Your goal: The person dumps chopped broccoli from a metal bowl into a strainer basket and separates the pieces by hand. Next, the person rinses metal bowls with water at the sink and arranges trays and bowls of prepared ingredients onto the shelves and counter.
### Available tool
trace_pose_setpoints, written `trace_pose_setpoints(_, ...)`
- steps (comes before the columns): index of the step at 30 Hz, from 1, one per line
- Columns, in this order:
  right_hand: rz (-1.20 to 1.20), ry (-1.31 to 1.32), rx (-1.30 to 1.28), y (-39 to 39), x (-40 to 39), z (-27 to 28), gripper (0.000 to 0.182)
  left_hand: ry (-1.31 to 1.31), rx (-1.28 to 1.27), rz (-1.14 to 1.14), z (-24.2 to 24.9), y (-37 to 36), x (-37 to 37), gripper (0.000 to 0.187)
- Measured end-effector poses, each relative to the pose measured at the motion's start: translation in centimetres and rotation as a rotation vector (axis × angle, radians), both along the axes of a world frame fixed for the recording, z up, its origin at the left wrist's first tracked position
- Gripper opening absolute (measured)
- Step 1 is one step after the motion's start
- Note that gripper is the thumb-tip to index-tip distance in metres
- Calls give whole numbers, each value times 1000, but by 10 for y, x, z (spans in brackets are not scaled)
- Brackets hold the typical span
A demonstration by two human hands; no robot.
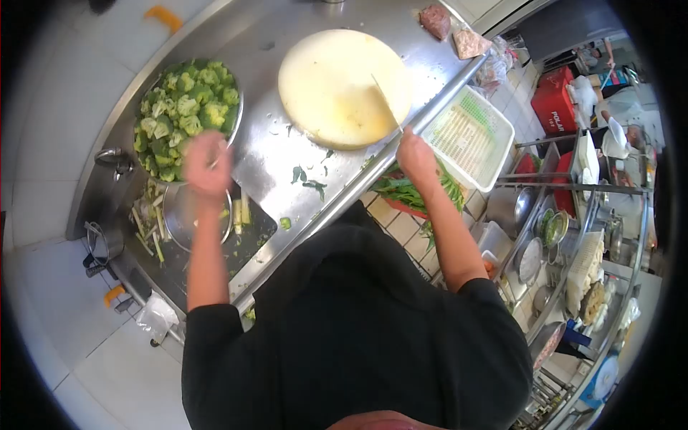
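My right hand [417, 159] is closed round the handle of a knife, at the front edge of the steel counter. The knife's blade [385, 100] reaches over the right part of a round, pale cutting board [337, 86]. On the left, my left hand [208, 163] is blurred by motion; its fingers look curled, but what they hold, if anything, cannot be made out. It is over the lower right edge of a large bowl heaped with broccoli florets [188, 106]. Below that hand sits a metal bowl [175, 215], partly hidden by my forearm.
Cut stalks [147, 233] lie in the sink area at left, near a faucet [113, 159]. Bagged meat [435, 21] rests at the counter's far right. Beyond the edge are a white basket [469, 136], leafy greens [408, 188], loaded metal shelves and other people at the far right.
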State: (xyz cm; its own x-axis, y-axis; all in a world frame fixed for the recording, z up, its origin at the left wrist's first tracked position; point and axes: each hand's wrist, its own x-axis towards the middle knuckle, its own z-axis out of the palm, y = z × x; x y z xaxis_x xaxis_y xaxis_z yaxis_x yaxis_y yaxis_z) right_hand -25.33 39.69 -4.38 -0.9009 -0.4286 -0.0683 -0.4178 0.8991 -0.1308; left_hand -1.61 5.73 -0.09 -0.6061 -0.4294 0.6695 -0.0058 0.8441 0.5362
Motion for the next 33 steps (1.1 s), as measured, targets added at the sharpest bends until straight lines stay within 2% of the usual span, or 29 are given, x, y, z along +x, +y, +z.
trace_pose_setpoints(1,1,1,4,-2,2,2,16,-73,290,-28,-56,27,1,24)
trace_pose_setpoints(2,1,3,5,-5,5,5,16,-126,312,-148,-81,53,-6,33)
trace_pose_setpoints(3,-1,4,6,-8,9,6,16,-335,345,-166,-118,81,-14,50)
trace_pose_setpoints(4,-1,29,14,-11,12,6,14,-466,298,-187,-154,105,-20,70)
trace_pose_setpoints(5,2,40,12,-12,14,4,14,-665,201,-162,-156,130,-23,81)
trace_pose_setpoints(6,5,53,8,-12,14,1,14,-702,117,-171,-168,147,-28,81)
trace_pose_setpoints(8,15,65,6,-13,14,-3,15,-718,35,-180,-162,165,-29,61)
trace_pose_setpoints(10,50,21,-80,-13,22,-7,13,-651,79,-239,-189,164,-22,44)
trace_pose_setpoints(11,177,160,-44,-4,21,-43,13,-610,135,-316,-206,155,-16,37)
trace_pose_setpoints(12,147,142,39,-12,35,-42,13,-612,102,-296,-201,149,-8,32)
trace_pose_setpoints(13,133,81,29,-19,49,-43,14,-642,33,-308,-197,141,3,31)
trace_pose_setpoints(14,239,234,-81,-21,66,-54,15,-610,35,-311,-177,137,15,31)
trace_pose_setpoints(15,237,165,-70,-29,84,-40,16,-492,4,-324,-189,129,29,30)
trace_pose_setpoints(16,222,70,-150,-39,98,-29,16,-492,96,-327,-186,125,41,30)
trace_pose_setpoints(17,302,-90,-160,-43,106,-23,22,-460,13,-274,-201,119,58,29)
trace_pose_setpoints(18,290,-289,-249,-48,114,3,29,-493,45,-230,-207,115,73,28)
trace_pose_setpoints(19,382,-367,-306,-50,116,0,33,-480,158,-227,-220,108,89,27)
trace_pose_setpoints(20,431,-418,-245,-55,120,0,27,-473,281,-218,-230,104,99,26)
trace_pose_setpoints(21,487,-467,-183,-60,122,5,21,-441,347,-213,-220,106,102,25)
trace_pose_setpoints(24,426,-568,-265,-67,118,14,23,-456,386,-111,-225,105,123,21)
trace_pose_setpoints(29,292,-376,-438,-59,70,14,22,-538,447,86,-257,106,169,18)
trace_pose_setpoints(30,241,-418,-390,-56,62,35,24,-570,447,128,-271,105,183,18)
trace_pose_setpoints(32,187,-397,-365,-48,46,37,27,-604,425,198,-305,102,217,19)
trace_pose_setpoints(33,166,-389,-353,-45,38,34,28,-580,376,223,-306,101,225,19)
